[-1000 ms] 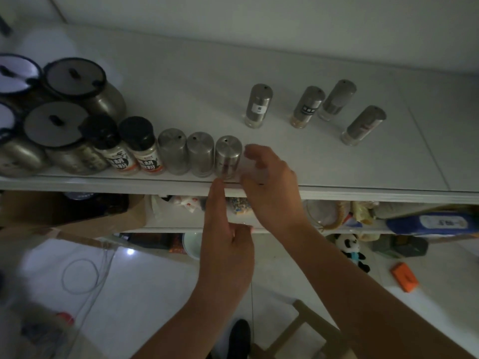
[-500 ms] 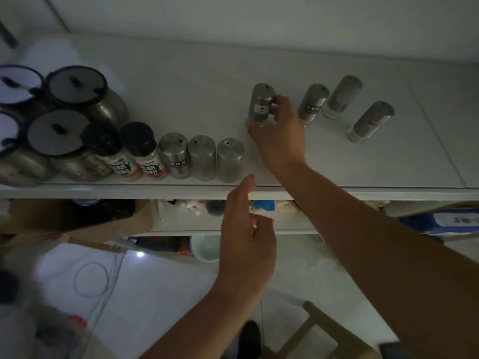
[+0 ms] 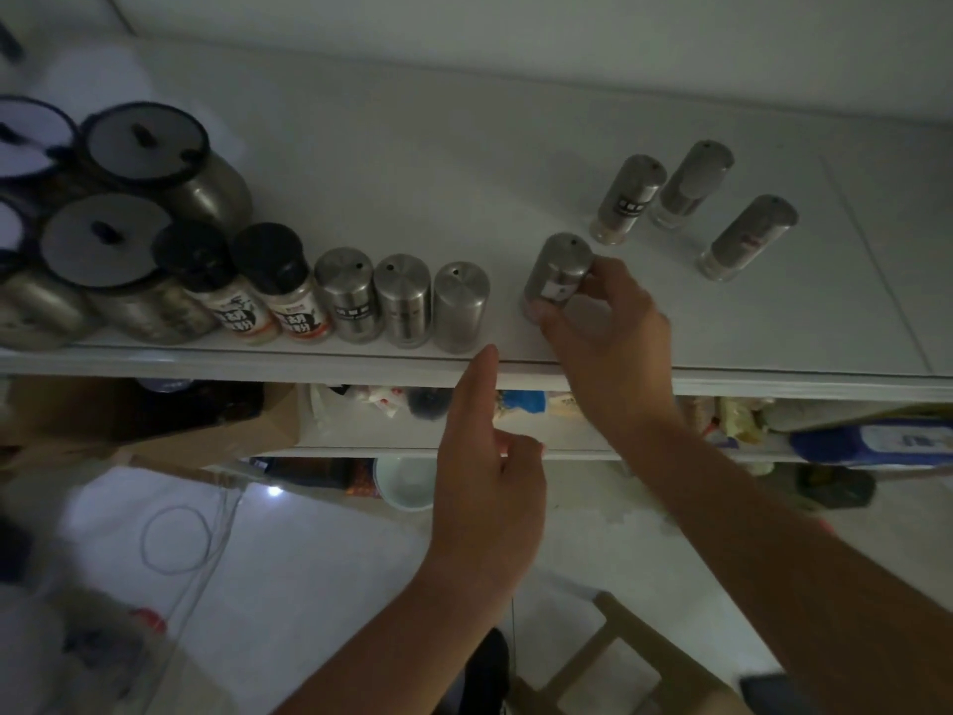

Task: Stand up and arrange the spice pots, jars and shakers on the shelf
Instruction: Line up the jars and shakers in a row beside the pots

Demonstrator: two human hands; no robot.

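right hand (image 3: 608, 322) grip clamped on steel shaker (image 3: 557, 273), base behind thumb; left hand (image 3: 490, 482) loose, empty

Gap on shelf (image 3: 412, 172) between row-end shaker (image 3: 459, 307) and held shaker (image 3: 557, 276); 3 shakers (image 3: 691, 183) block right rear.

One head-worn wide-angle view looks forward and down, close over the shelf (image 3: 464, 147).

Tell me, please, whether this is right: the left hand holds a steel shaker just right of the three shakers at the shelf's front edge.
Not quite: the head view shows the right hand holding that shaker; the left hand holds nothing. The rest stands.
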